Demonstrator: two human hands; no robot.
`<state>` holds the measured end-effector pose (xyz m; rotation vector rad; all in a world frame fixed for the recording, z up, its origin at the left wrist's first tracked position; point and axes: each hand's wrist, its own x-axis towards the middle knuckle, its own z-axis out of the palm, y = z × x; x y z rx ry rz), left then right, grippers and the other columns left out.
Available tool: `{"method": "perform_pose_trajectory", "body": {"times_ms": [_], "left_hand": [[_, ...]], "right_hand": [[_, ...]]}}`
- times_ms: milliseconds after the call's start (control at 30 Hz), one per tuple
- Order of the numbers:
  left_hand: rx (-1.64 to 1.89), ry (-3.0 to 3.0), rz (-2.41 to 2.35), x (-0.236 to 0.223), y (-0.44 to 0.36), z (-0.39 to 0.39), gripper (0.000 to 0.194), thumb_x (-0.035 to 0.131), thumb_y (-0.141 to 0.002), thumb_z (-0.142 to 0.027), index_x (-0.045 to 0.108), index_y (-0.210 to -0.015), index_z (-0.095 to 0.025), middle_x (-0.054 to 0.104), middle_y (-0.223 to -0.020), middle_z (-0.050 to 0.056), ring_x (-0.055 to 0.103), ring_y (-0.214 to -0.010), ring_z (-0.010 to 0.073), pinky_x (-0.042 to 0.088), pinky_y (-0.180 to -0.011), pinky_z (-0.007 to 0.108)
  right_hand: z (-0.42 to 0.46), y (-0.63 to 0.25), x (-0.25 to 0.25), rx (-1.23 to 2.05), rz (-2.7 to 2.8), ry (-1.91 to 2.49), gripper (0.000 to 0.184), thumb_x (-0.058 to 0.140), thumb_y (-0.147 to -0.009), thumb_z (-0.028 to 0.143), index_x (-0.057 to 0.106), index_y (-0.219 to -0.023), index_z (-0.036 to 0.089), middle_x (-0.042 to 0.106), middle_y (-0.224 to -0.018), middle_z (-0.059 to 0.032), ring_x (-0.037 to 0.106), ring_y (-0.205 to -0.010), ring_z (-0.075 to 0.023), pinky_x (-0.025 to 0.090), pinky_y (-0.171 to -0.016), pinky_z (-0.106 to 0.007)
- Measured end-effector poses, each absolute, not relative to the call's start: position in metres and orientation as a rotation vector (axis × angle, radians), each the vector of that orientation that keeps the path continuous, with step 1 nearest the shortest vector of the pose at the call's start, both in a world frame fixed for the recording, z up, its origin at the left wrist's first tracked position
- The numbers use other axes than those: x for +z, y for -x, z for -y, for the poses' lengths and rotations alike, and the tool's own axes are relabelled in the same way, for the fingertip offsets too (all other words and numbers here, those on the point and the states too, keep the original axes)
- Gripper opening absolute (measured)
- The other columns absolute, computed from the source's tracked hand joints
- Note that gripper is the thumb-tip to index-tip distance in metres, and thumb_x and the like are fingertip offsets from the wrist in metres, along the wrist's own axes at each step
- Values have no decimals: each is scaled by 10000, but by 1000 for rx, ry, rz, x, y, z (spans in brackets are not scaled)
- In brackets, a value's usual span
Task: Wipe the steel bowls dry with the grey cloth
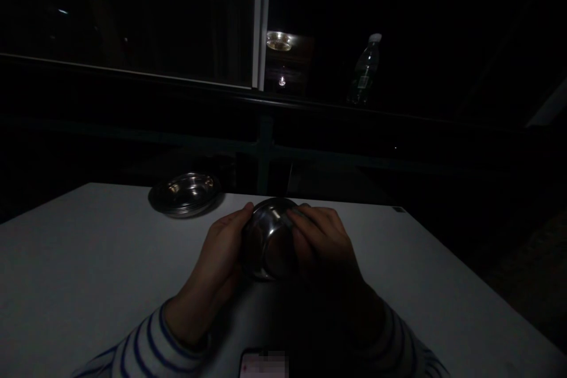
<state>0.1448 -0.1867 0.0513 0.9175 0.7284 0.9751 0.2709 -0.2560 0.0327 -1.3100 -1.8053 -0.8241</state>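
Dimly, both hands' grip pinching steel bowl (pixel 270 239), stacked dishes (pixel 186 194) beyond, bottle (pixel 365 71) behind

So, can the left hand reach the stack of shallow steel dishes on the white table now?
Probably yes, once freed: the left hand grips a round steel bowl with the right hand. Bare white table lies between it and the stack of shallow steel dishes.

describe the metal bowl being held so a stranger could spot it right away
Start at the white table in the dark room. Near its middle, the left hand and right hand clasp a steel bowl, tilted. The other steel dish lies flat, untouched, farther back left.
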Motion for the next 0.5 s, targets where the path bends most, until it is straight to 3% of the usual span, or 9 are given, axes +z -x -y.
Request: {"method": "perform_pose_trajectory", "body": {"times_ms": [167,367,500], "left_hand": [[937,-864,-722,51,-144,183,156,578,-707,-251,584,-608,-130,606,-522,2,538,-442,111,422,-421,206],[1015,-732,-790,61,-142,178,120,523,-752,-185,603,-676,-137,643,-592,12,589,-489,131,469,-451,233],[937,-747,-764,61,-141,178,140,531,-756,-203,589,-651,-131,606,-524,-1,553,-424,111,433,-395,205]], "right_hand": [[257,-265,30,-826,1873,1252,263,487,-808,254,551,-1053,186,598,-1050,-31,474,-912,-199,410,-744,-354],[254,-271,33,-818,1799,1230,234,417,-832,146,574,-996,90,563,-1051,-117,454,-957,-187,434,-781,-326],[256,-269,31,-842,1837,1232,238,446,-814,204,588,-994,137,583,-1042,-73,457,-895,-205,439,-718,-358]]}}
